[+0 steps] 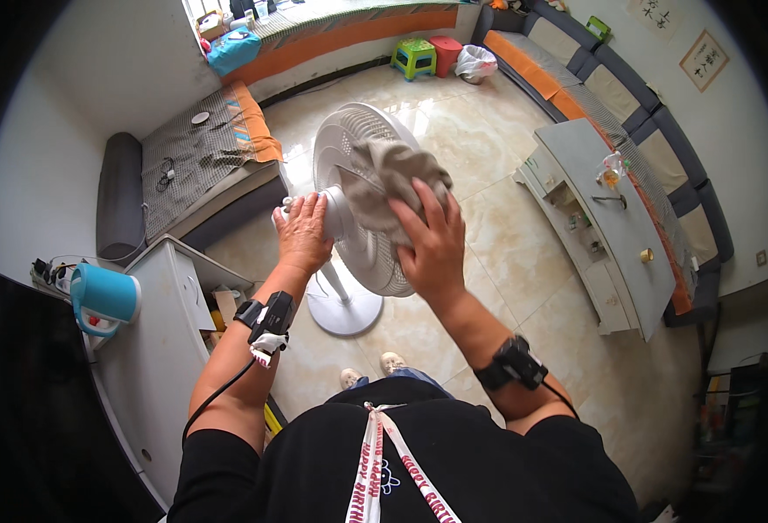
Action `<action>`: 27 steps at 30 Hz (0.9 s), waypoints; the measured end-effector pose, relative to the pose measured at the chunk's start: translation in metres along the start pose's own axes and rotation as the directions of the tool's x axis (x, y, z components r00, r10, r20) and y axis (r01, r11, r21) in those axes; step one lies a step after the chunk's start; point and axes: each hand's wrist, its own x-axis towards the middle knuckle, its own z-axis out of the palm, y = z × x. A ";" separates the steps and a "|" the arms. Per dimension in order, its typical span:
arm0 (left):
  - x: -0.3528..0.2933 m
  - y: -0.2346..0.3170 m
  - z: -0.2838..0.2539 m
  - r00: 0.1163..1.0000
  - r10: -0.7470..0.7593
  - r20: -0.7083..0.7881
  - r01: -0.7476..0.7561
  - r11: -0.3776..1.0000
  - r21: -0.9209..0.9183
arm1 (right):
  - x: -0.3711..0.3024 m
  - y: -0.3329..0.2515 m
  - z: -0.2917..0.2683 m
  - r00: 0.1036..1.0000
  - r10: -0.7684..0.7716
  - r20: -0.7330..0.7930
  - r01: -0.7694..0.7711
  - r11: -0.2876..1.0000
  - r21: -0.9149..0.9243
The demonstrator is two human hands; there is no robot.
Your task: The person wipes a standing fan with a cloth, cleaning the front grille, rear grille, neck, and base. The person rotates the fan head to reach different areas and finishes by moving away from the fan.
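A white pedestal fan (pixel 373 261) stands upright on its round base in front of me. My left hand (pixel 304 234) rests on the motor housing at the back of the fan head, its fingers curled over the top of it. A crumpled grey-beige cloth (pixel 393 179) is bunched in my right hand (pixel 432 248), whose fingers press it against the fan's grille. The cloth hides the upper right part of the grille. Both my forearms carry strapped-on black devices with cables.
At left stands a white cabinet (pixel 162 301) with a blue kettle (pixel 109 295) on it, beyond it a grey daybed (pixel 210 196). A long low table (pixel 619 235) and a grey sofa (pixel 663 148) line the right. A green stool (pixel 414 59) and red bin (pixel 444 57) stand by the far wall.
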 end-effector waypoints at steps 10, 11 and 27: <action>0.009 0.005 0.002 0.999 0.007 -0.032 -0.006 0.999 0.053 | -0.139 -0.011 0.029 0.886 0.179 0.428 -0.183 0.983 -0.031; 0.009 0.004 0.001 0.999 0.019 -0.042 -0.018 0.999 0.038 | -0.140 -0.012 0.027 0.921 0.172 0.350 -0.215 0.973 0.089; 0.013 -0.018 0.014 0.973 0.147 -0.177 -0.120 0.981 0.154 | 0.042 -0.037 0.046 0.998 -0.052 0.034 0.061 0.925 -0.376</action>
